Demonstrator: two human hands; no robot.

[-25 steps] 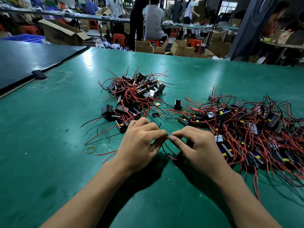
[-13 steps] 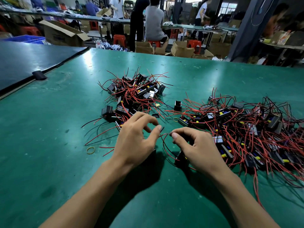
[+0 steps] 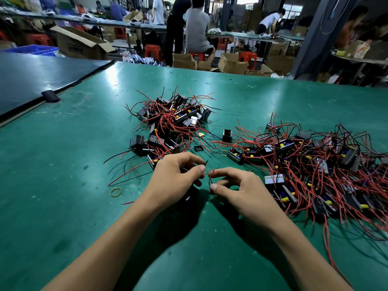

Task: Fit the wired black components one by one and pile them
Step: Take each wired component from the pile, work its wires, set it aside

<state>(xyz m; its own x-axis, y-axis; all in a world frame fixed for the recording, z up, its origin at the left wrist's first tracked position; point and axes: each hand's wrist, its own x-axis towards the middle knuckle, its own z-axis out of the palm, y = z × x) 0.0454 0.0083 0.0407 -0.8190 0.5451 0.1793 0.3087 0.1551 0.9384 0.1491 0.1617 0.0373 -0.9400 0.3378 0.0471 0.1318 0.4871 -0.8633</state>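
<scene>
Component wire point(image 3: 210, 175), now a loop between left hand point(image 3: 174, 177), right hand point(image 3: 241, 190)

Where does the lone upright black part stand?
Head view: the black part stands between the left pile and the right pile, beyond the left hand and right hand.

We see a green table point(image 3: 63, 185) with a yellow rubber band point(image 3: 116, 192) lying on it, a dark board point(image 3: 31, 80) along its left side, and beyond it cardboard boxes point(image 3: 77, 44), red stools point(image 3: 152, 51) and a seated person point(image 3: 197, 24).
</scene>
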